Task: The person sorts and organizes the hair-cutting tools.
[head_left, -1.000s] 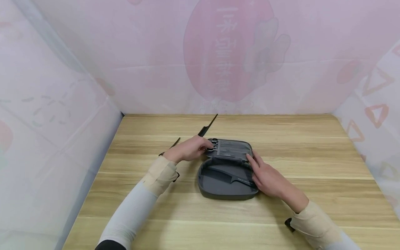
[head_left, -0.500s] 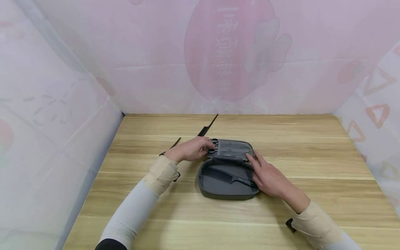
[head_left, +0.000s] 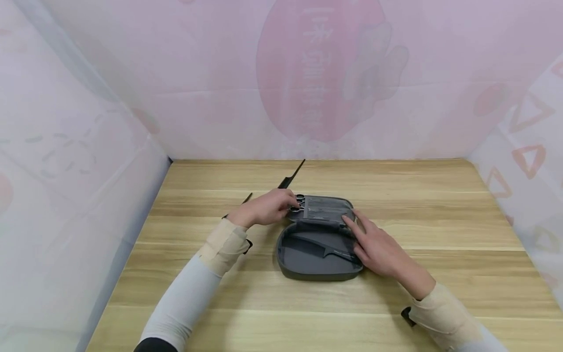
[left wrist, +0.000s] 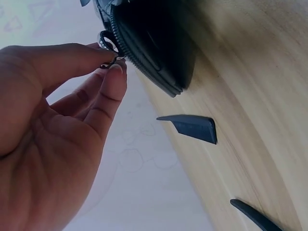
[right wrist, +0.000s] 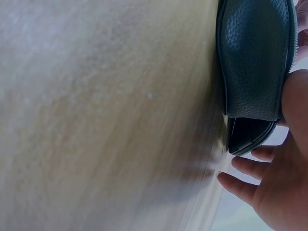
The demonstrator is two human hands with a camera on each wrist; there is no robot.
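**Open grooming case, one hand steadying and one hand pinching**

Pink printed sheets wall in a wooden table (head_left: 396, 274), and in the head view a grey zip case (head_left: 318, 264) lies open near its middle, the far half propped up so that its pockets face the person. One black comb (head_left: 327, 248) lies inside the near half. The right hand (head_left: 374, 247) lies flat with straight fingers along the case's right edge, apparently to keep it from sliding. The left hand (head_left: 266, 208) reaches to the far half's left corner, where its fingertips pinch at a pair of scissors (head_left: 300, 201) by the ring handles. Two more black tools lie on the table behind that hand: one tail comb (head_left: 292, 177) and one partly hidden dark piece (head_left: 247, 198).

From the left wrist, thumb and forefinger (left wrist: 113, 79) are pressed together on a small metal ring at the case's zip edge (left wrist: 144, 53); two dark pointed tools lie on the wood beyond.

From the right wrist, the case's pebbled outside (right wrist: 255, 57) rests on the table, the hand's spread fingers (right wrist: 240, 185) beside its open seam
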